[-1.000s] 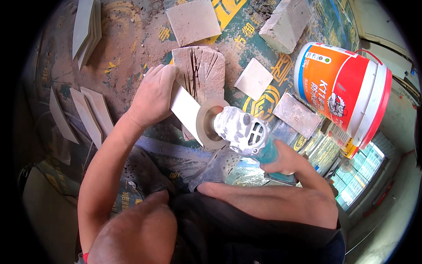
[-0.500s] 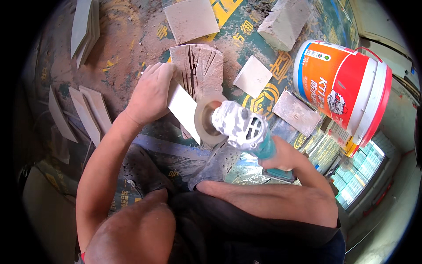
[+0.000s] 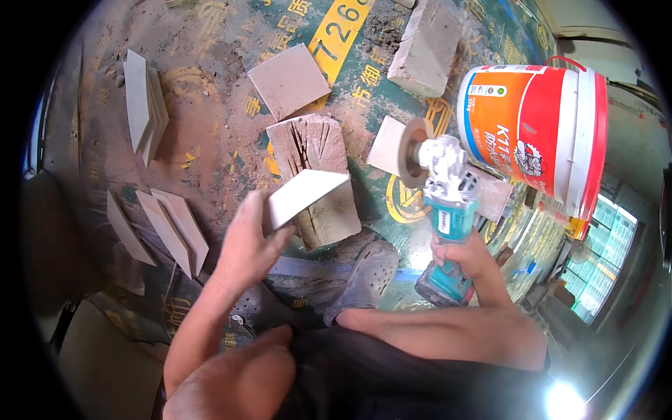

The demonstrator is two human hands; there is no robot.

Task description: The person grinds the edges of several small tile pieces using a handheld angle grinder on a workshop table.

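My left hand (image 3: 250, 234) grips a white tile piece (image 3: 308, 196) by its left end, fingers closed round it. The piece is tilted above a scored block (image 3: 337, 218), whose top bears several deep dark cuts. In my right hand (image 3: 458, 253) is a teal cordless angle grinder (image 3: 450, 217), held by its body with the head pointing away from me. Its round cutting disc (image 3: 416, 152) is apart from the tile piece, over a small square tile (image 3: 386, 145). Whether the disc is spinning I cannot tell.
A square tile (image 3: 289, 81) lies beyond the block, with a thick pale block (image 3: 425, 49) at far right. An orange and red bucket (image 3: 542, 126) stands to the right. Several cut tiles (image 3: 145, 105) lean together at left; more tile pieces (image 3: 171, 227) lie nearer. Dust covers the green sheeting.
The grinder has moved right, away from the tile piece and the block. My left hand has come nearer to me and turned the piece, so its free end now points right and away.
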